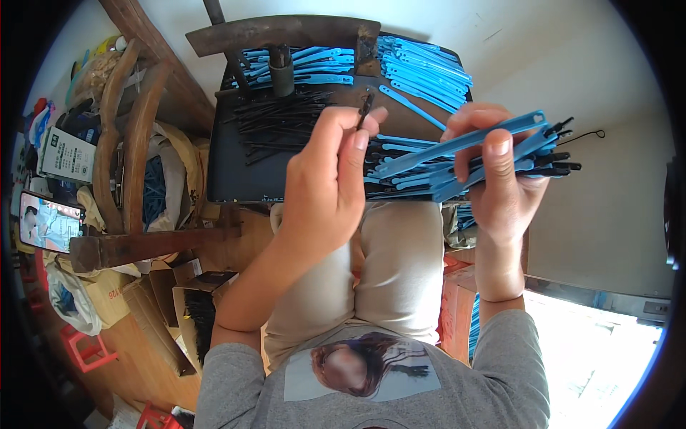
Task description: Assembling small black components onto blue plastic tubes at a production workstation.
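Note:
My left hand [329, 171] is raised over the dark table, thumb and fingertips pinching a thin black plastic piece [366, 107] held upright. To the right, my right hand [504, 182] grips a bundle of flat blue plastic strips [464, 146] with holes at their ends. Thin black pieces [561, 170] poke out of the bundle's right end, along with a fine wire [589, 134] ending in a small loop. Left of my left hand lies a loose pile of thin black pieces [275, 121]. One single blue strip [413, 107] rests slantwise between the hands.
Stacks of blue strips [421, 68] cover the table's far side, behind a wooden chair back [286, 34]. Wooden chair parts [132, 143], bags and a phone [51, 222] stand at left. Cardboard boxes [153, 307] and a red stool [87, 349] are on the floor.

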`<state>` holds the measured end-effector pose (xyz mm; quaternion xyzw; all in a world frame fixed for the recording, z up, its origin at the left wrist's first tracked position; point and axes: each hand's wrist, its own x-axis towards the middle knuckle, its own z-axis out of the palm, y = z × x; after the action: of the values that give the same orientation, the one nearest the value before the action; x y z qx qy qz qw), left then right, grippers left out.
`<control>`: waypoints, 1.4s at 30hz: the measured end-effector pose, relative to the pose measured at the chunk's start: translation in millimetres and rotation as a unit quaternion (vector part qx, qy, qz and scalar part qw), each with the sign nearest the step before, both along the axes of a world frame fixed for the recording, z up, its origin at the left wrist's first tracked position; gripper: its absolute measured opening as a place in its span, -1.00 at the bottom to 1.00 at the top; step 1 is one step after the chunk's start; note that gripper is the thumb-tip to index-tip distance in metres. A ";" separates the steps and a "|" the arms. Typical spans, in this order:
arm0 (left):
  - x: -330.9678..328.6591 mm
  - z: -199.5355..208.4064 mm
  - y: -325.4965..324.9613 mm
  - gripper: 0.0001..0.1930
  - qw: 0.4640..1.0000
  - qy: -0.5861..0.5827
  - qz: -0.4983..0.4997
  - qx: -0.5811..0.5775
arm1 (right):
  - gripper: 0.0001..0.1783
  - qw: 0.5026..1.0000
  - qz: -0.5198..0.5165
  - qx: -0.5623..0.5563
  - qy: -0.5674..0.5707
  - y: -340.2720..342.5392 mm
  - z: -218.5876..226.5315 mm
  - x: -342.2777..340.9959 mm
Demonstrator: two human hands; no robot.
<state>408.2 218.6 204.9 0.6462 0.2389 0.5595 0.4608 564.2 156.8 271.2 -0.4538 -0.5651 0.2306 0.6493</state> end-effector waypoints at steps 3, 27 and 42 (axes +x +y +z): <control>-1.1 -2.0 13.2 -0.92 0.999 0.009 0.031 0.023 | -0.75 0.999 -0.016 -0.005 -0.045 -3.4 1.0 8.7; 9.5 -15.4 50.4 -0.96 0.993 0.082 0.062 0.055 | -0.69 0.902 -0.055 -0.027 -0.427 62.1 -35.5 22.7; 9.8 -20.6 61.0 -0.91 0.994 0.081 0.064 0.043 | -0.68 0.922 -0.037 -0.018 -0.384 74.1 -37.1 16.5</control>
<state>418.0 279.6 184.3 0.6920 0.2919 0.5438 0.3745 580.7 230.8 234.1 -0.5399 -0.7498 0.0247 0.3816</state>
